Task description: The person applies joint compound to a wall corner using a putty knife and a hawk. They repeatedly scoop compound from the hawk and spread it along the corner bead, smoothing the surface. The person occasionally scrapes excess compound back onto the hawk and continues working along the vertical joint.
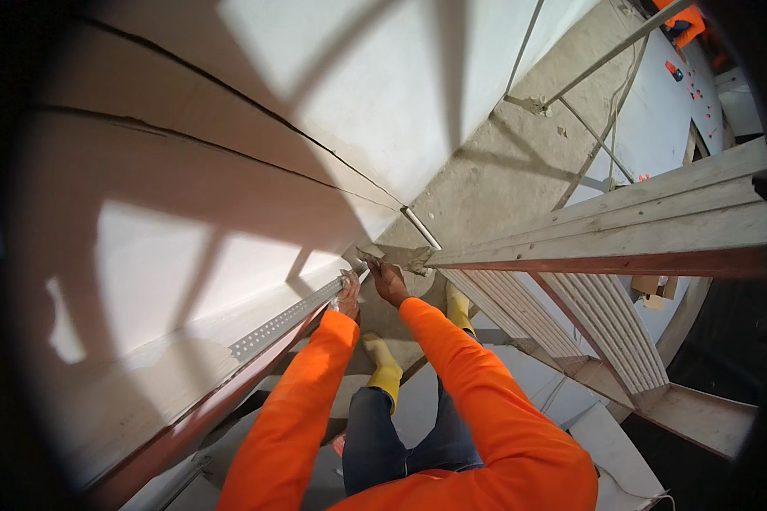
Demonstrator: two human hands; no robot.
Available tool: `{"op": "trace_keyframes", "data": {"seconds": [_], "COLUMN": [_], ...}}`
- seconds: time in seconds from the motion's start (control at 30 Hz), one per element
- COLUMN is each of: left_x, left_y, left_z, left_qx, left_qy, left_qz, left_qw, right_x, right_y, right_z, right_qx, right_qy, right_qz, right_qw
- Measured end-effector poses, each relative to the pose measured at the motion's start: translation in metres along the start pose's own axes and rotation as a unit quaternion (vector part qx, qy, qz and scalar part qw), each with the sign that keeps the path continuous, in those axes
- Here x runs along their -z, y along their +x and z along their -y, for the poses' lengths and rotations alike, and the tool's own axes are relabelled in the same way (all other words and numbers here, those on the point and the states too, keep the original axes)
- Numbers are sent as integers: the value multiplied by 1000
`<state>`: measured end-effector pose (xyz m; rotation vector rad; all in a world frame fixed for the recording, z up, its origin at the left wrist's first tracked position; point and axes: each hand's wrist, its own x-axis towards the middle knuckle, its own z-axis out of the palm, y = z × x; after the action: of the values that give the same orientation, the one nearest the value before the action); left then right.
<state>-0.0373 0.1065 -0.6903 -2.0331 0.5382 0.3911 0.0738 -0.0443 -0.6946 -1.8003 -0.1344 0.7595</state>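
Observation:
A perforated metal corner bead [277, 330] runs along the edge of the pale wall on my left. My left hand [348, 294], whitish with plaster, is closed at the far end of this strip. Close beside it, my right hand [389, 283] is curled, its back toward me. A grey, plaster-smeared piece [369, 257] juts out past its fingers; what kind of thing it is cannot be made out. Grey plaster-like material [413, 258] shows just beyond the right hand. Both forearms reach forward in orange sleeves.
A white wall [366, 77] with two dark lines fills the left. On the right stands a wooden frame [605, 217] with ribbed treads [605, 328]. My yellow boots [385, 366] are below. A short white tube [421, 228] lies by the wall; metal poles [614, 55] stand farther off.

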Motion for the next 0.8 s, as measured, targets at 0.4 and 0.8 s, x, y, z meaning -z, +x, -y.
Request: {"op": "trace_keyframes", "data": {"seconds": [0.4,0.8], "left_x": [-12,-2], "left_y": [3,-7], "left_z": [0,-4], "left_qx": [59,-38], "left_qy": [65,-23], "left_qz": [-93,29], "left_qw": [992,999], "right_x": [41,74], "right_y": [26,69], "right_z": [-9,24], "right_qx": [17,-95], "right_qy": [-145,-114], "right_qz": [104,196], "right_qw": [984,969]}}
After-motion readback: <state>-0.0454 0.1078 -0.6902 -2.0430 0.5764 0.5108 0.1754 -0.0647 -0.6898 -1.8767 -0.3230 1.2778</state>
